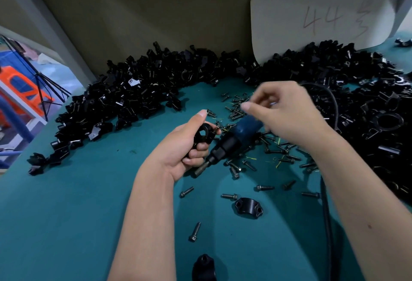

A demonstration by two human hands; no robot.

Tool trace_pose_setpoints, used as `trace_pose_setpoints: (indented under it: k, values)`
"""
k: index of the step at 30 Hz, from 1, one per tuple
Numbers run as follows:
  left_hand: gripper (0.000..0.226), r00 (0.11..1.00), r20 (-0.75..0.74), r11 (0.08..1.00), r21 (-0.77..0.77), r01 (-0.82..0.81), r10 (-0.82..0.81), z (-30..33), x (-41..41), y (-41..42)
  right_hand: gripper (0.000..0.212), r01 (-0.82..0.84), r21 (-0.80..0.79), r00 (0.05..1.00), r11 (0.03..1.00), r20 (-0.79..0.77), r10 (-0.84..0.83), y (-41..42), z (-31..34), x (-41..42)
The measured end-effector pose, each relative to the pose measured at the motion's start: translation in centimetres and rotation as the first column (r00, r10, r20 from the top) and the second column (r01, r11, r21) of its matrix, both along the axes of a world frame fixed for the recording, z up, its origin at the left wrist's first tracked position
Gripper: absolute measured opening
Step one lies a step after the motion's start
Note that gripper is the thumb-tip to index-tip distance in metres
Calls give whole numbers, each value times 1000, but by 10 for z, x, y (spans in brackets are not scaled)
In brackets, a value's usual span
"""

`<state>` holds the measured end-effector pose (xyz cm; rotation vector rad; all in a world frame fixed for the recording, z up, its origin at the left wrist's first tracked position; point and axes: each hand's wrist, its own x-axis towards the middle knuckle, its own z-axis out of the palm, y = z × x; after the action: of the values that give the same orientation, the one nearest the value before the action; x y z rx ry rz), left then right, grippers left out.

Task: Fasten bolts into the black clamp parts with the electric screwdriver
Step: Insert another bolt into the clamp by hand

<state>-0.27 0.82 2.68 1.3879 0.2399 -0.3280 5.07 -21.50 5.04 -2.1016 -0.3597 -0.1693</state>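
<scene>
Presently the left hand [189, 147] is gripping a black clamp part [205, 133] mid-counter; the right hand [283, 111], blurred, is pinching something I cannot identify above the electric screwdriver [231, 140], at three o'clock. Seating a bolt probably follows.

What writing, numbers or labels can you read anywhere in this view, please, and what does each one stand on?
"44": handwritten in faint pencil on the white card leaning against the back wall.
A handwritten character follows the number on that card; it is too faint to read.
Electric screwdriver, black clamp parts and bolts: no legible marking shows.
</scene>
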Motion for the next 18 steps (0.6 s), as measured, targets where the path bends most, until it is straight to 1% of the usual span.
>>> trace_pose_setpoints:
  k: [1,2,3,4,6,9,11,13,18]
  values:
    - [48,1000,2,1000,0,6,-6,1,0,-1,13,-145,49,989,988,-21,146,7,2,-4]
    - [50,1000,4,1000,1,9,-9,1,0,-2,8,-251,72,966,965,-41,254,13,3,-6]
    - [50,1000,5,1000,1,9,-9,2,0,-2,5,-316,74,946,946,-46,320,18,1,-9]
    - [51,1000,8,1000,-2,11,-11,2,0,-2,4,-349,66,935,935,-37,352,23,0,-10]
    - [52,999,19,999,-16,29,-29,2,-1,-2,5,-354,75,934,932,-12,356,28,-4,-12]
    - [51,994,62,994,-69,89,-85,4,-4,-1,10,-328,129,944,936,-4,331,29,-5,-11]
    - [43,987,96,981,-136,141,-128,5,-6,-1,10,-320,184,943,929,-33,331,28,-5,-9]
    - [30,979,132,970,-166,175,-154,6,-7,-2,10,-302,239,944,923,-61,325,28,-6,-8]
    - [16,975,175,982,-106,158,-138,7,-9,-2,13,-279,314,942,907,-95,322,25,-6,-8]
